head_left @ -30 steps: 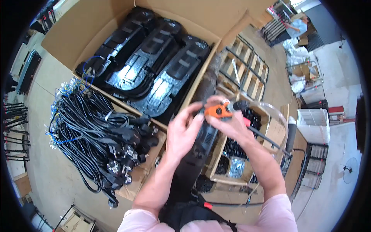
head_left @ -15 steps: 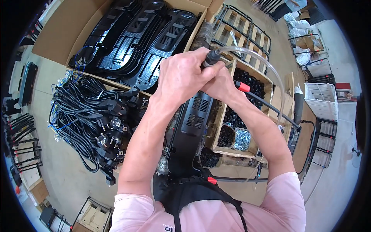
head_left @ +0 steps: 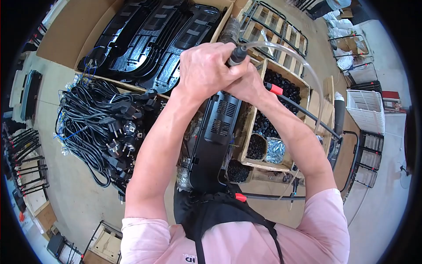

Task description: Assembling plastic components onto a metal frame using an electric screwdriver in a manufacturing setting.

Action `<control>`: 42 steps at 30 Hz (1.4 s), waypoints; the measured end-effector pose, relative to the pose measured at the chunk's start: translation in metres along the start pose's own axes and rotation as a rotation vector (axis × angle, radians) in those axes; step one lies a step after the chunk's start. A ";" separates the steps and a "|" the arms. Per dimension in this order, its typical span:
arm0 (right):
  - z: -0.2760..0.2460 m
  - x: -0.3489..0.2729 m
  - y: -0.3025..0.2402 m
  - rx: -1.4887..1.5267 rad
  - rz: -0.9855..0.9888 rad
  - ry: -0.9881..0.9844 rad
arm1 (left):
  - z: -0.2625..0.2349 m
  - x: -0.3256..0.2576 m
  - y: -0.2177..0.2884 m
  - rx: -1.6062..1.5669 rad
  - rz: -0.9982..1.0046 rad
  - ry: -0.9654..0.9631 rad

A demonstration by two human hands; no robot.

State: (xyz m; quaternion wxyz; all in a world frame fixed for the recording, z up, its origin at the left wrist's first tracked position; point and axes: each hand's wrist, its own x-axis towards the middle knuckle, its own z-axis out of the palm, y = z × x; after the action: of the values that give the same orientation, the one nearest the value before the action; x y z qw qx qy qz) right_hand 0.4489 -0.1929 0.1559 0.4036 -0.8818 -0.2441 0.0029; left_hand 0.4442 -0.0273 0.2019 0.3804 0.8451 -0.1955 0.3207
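- The left hand (head_left: 204, 68) is curled closed, knuckles up, around a dark cylindrical tool end (head_left: 238, 55) that sticks out by its index finger.
- The right hand (head_left: 248, 83) is pressed against the left one from the right; its fingers are mostly hidden beneath, so one cannot tell what they grip.
- From the tool end, a clear, flexible plastic hose (head_left: 303, 61) arches up and over to the right, past the right forearm.
- Under both hands lies a long black plastic housing (head_left: 211, 158) with rows of slots; its slotted part shows just below the hands, and its plain end reaches toward the person's torso. Whether the tool touches it cannot be told.
- Left of the left forearm lies a tangled bundle of black power cords (head_left: 88, 114) with plugs.
- Beyond the hands, to the upper left, an open brown cardboard box (head_left: 61, 44) holds similar black housings (head_left: 193, 33).
- Just beside the right forearm, a wooden compartment tray (head_left: 246, 152) holds small black parts (head_left: 263, 123) and silvery metal pieces (head_left: 275, 149).
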 end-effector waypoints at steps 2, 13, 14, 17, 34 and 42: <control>0.000 -0.001 -0.003 -0.032 0.008 0.026 | 0.005 0.001 -0.005 0.001 0.031 0.028; 0.000 -0.003 -0.002 -0.072 0.000 0.063 | 0.012 -0.002 -0.008 -0.043 0.084 0.074; 0.000 -0.003 -0.001 -0.071 0.001 0.061 | 0.012 -0.003 -0.008 -0.043 0.081 0.072; -0.002 -0.003 -0.002 -0.081 0.060 -0.011 | 0.013 -0.003 -0.008 -0.052 0.081 0.079; 0.000 0.002 0.000 -0.037 0.066 -0.028 | 0.019 -0.004 -0.014 -0.096 0.097 0.126; 0.002 0.000 0.007 0.006 -0.009 0.048 | 0.023 -0.003 -0.012 -0.083 0.091 0.147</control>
State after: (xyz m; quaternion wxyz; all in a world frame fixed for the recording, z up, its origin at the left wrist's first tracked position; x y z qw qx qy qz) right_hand 0.4514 -0.1955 0.1496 0.4119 -0.8794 -0.2381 -0.0194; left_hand 0.4585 -0.0370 0.1821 0.4132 0.7932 -0.2185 0.3903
